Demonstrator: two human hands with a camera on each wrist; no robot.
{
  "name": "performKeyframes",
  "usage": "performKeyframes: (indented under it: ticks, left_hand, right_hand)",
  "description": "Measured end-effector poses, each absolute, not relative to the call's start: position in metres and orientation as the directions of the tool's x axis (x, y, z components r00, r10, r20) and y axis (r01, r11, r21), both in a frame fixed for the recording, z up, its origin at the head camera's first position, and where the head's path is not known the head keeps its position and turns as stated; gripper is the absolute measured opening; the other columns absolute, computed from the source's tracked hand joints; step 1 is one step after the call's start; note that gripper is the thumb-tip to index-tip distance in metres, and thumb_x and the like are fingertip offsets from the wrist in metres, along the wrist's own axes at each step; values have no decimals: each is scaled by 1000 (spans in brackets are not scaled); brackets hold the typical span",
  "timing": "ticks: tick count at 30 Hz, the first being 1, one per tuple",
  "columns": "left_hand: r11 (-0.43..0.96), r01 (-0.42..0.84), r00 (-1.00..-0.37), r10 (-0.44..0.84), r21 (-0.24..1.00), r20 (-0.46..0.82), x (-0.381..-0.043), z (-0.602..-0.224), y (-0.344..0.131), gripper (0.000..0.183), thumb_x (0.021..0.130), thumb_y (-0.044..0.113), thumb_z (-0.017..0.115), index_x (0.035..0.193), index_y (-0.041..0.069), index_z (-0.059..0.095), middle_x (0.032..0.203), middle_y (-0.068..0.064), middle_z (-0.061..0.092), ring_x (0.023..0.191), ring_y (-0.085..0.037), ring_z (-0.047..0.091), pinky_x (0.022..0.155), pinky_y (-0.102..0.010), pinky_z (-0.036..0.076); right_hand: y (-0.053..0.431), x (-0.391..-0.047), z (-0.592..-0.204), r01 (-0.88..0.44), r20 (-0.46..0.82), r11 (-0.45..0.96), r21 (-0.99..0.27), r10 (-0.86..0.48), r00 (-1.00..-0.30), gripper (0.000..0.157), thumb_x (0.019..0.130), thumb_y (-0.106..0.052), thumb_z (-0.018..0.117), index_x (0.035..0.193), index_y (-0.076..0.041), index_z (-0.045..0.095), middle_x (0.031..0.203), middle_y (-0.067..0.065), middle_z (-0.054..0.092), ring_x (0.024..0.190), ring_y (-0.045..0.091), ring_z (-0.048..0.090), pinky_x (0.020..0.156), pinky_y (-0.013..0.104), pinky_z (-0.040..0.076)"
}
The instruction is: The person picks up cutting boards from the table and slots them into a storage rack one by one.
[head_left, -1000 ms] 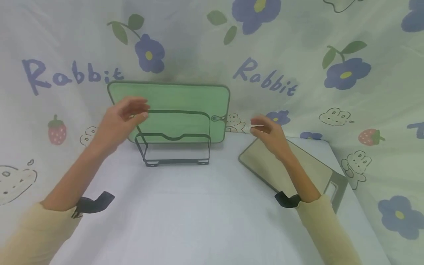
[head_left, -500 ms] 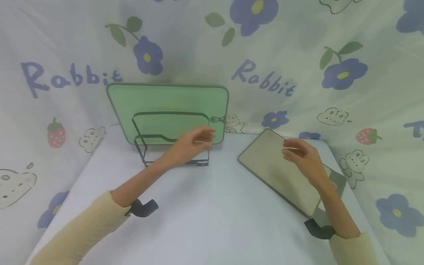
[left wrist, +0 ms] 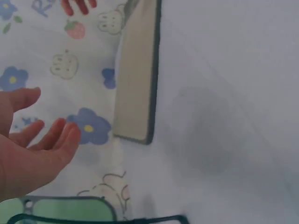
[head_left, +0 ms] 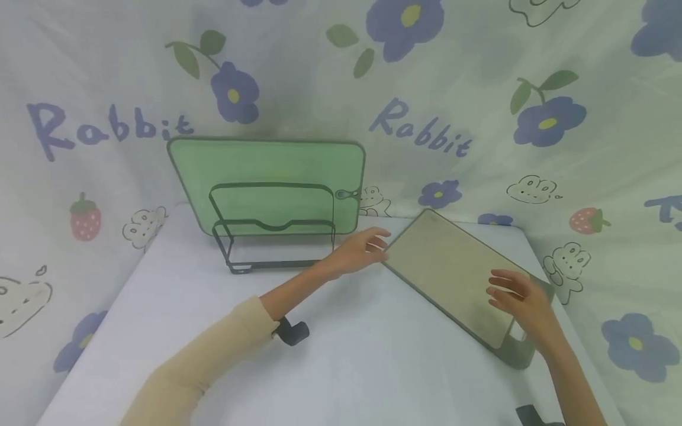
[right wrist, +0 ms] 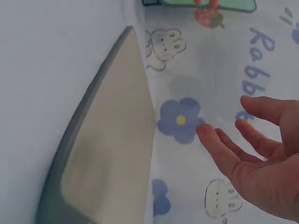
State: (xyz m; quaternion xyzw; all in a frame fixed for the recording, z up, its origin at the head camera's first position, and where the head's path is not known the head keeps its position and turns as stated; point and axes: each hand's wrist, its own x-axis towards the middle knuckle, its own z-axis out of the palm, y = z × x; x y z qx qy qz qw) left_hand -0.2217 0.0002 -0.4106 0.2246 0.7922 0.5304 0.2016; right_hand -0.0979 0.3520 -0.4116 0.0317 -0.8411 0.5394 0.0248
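A beige cutting board point(head_left: 447, 266) with a grey-green edge and a slotted handle end lies flat and slantwise on the right of the white table. My left hand point(head_left: 358, 251) is by its left corner, fingers loosely bent and holding nothing; the left wrist view shows that hand point(left wrist: 42, 149) with thumb and fingers apart. Over the board's handle end hovers my right hand point(head_left: 522, 302), also holding nothing, its fingers point(right wrist: 219, 149) spread in the right wrist view. A green cutting board point(head_left: 266, 165) stands upright in a dark wire rack point(head_left: 277, 266) at the back left.
The white tabletop point(head_left: 341, 355) stretches in front of the rack and the beige board. Behind and beside it hangs a curtain point(head_left: 298, 71) printed with flowers, rabbits and strawberries. The green board's top leans close to this curtain.
My left hand has moved right and down, from in front of the green board to the beige board's left corner. My right hand has moved right and nearer, toward the board's handle end.
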Motion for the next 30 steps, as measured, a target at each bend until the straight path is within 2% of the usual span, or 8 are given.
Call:
performKeyframes:
  ticks: [4, 8, 11, 15, 17, 24, 27, 30]
  left_hand:
    - [363, 89, -818, 558, 927, -140, -231, -426, 16, 54, 97, 21, 65, 147, 11, 46, 134, -12, 57, 122, -27, 55, 97, -38, 51]
    - [373, 53, -811, 557, 926, -178, -240, -433, 31, 56, 97, 20, 65, 147, 9, 44, 133, -13, 58, 120, -28, 56, 97, -40, 51]
    - [376, 22, -806, 555, 927, -206, -249, -436, 42, 57, 97, 19, 65, 148, 7, 43, 131, -14, 58, 117, -29, 58, 96, -42, 51]
    - [399, -3, -819, 526, 917, -232, -262, -442, 57, 57, 96, 17, 66, 148, 8, 44, 127, -14, 60, 112, -28, 59, 94, -42, 52]
    - [410, -14, -825, 511, 912, -242, -267, -444, 64, 58, 96, 18, 67, 148, 7, 43, 130, -15, 59, 115, -29, 58, 97, -43, 50]
    - [497, 26, -814, 515, 867, -270, -282, -447, 83, 60, 96, 22, 65, 149, 7, 41, 148, -17, 46, 132, -32, 46, 109, -45, 40]
    - [532, 61, -827, 501, 845, -256, -286, -448, 90, 60, 95, 22, 66, 148, 6, 42, 147, -16, 47, 132, -32, 46, 111, -44, 38]
    - [558, 68, -844, 474, 827, -250, -290, -449, 94, 61, 95, 23, 67, 148, 7, 42, 147, -13, 47, 134, -31, 44, 112, -42, 36]
  right_hand:
    - [369, -82, -424, -25, 28, 304, -952, 5, -1000, 34, 96, 1, 63, 127, -11, 59, 111, -15, 65, 96, 2, 66, 78, 24, 58]
    - [386, -67, -436, 31, -16, 283, -958, 56, -998, 38, 95, 1, 65, 123, -25, 61, 108, -16, 66, 92, 4, 67, 75, 25, 59]
    - [400, -56, -444, 93, -71, 322, -942, 79, -994, 37, 96, -3, 65, 124, -26, 58, 107, -17, 63, 89, 8, 69, 74, 25, 59]
    - [417, -45, -451, 194, -168, 284, -939, 113, -979, 34, 97, -5, 64, 125, -24, 55, 104, -16, 62, 88, 9, 69, 75, 25, 59]
    - [425, -40, -453, 221, -194, 248, -943, 129, -973, 33, 98, -4, 63, 125, -21, 55, 102, -17, 63, 88, 7, 68, 75, 25, 59]
    - [443, -34, -454, 287, -254, 206, -935, 172, -952, 32, 98, -3, 63, 116, -28, 56, 94, -18, 67, 86, 1, 66, 73, 24, 59]
    - [448, -35, -453, 326, -285, 236, -915, 192, -939, 34, 97, -5, 64, 129, -6, 51, 92, -18, 65, 85, 3, 67, 74, 26, 59]
    - [453, -37, -453, 374, -325, 299, -878, 201, -924, 60, 98, -8, 63, 141, 16, 28, 94, -17, 63, 84, 3, 67, 76, 27, 59]
